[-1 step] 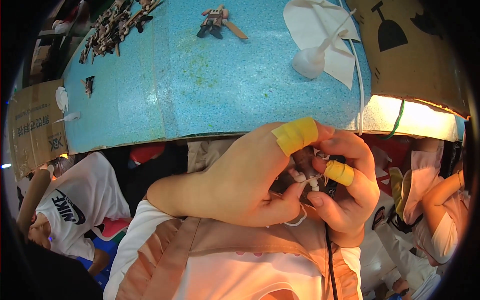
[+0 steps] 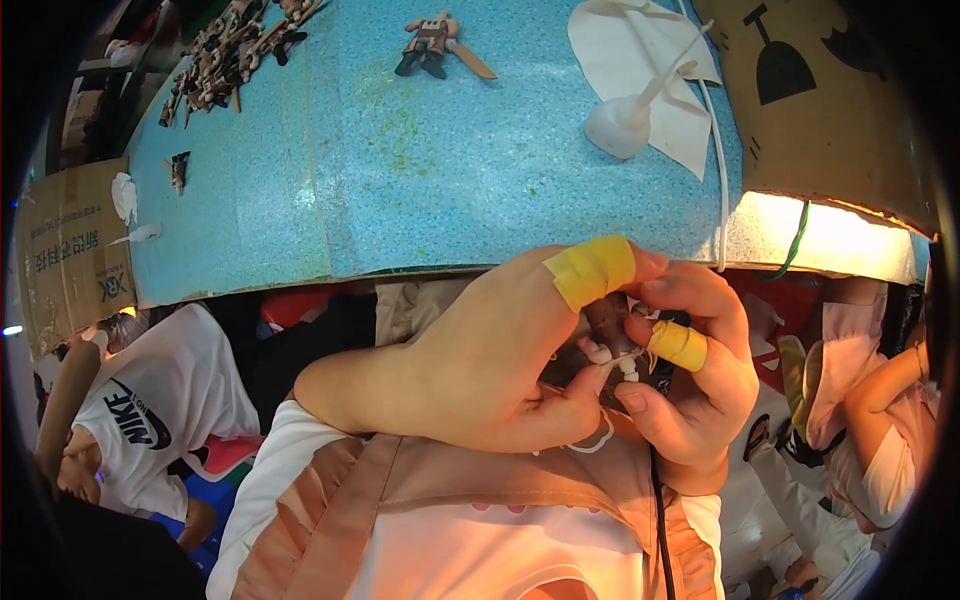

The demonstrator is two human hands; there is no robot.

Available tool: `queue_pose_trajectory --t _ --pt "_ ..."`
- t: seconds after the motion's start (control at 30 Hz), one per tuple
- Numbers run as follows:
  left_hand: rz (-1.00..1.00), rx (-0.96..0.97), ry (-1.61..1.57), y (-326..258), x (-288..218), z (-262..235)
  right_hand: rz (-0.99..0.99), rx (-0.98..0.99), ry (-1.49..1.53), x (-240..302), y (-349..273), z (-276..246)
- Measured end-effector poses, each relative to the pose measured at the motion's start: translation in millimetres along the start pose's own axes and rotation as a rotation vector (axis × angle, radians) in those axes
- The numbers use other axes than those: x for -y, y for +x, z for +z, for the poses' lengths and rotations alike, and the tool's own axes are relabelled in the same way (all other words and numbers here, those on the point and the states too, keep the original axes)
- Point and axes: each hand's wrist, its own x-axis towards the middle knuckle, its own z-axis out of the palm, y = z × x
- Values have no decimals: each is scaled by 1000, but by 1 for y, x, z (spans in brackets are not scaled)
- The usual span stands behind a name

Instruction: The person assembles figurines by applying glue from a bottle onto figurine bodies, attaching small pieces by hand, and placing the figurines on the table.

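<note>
Close to my body, in front of the blue table's near edge, both hands meet around a small brown and cream figurine [image 2: 627,367]. My left hand [image 2: 470,360] is closed, its thumb and fingers pinching the figurine from the left; yellow tape wraps its index finger. My right hand [image 2: 705,385] is curled round the other side, thumb and fingertips against it, with yellow tape on one finger. Much of the figurine is hidden by the fingers. On the table beyond lies a similar finished-looking figurine [image 2: 432,42] with dark boots and a flat brown blade-like piece.
A heap of similar figurines [image 2: 225,60] lies at the far left of the blue table [image 2: 420,210], with a small dark piece [image 2: 178,172] nearer. A white dropper bottle [image 2: 618,127] rests on white sheet. Cardboard [image 2: 840,130] stands right, a cardboard box [image 2: 75,240] left. People sit on both sides.
</note>
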Motion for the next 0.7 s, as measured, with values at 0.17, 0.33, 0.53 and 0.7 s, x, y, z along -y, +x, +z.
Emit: queue_pose_trajectory --t 0.17,0.33,0.53,0.7 --pt "-32 -27 -116 1 7 -10 30 27 53 -2 1 1" --pt "30 -398 169 2 31 -38 44 -61 -297 -6 27 -1" --pt "-48 -366 764 20 30 -57 -91 79 -551 -26 64 10" --pt "-127 -670 1183 41 48 -104 -120 10 -591 -29 57 13"
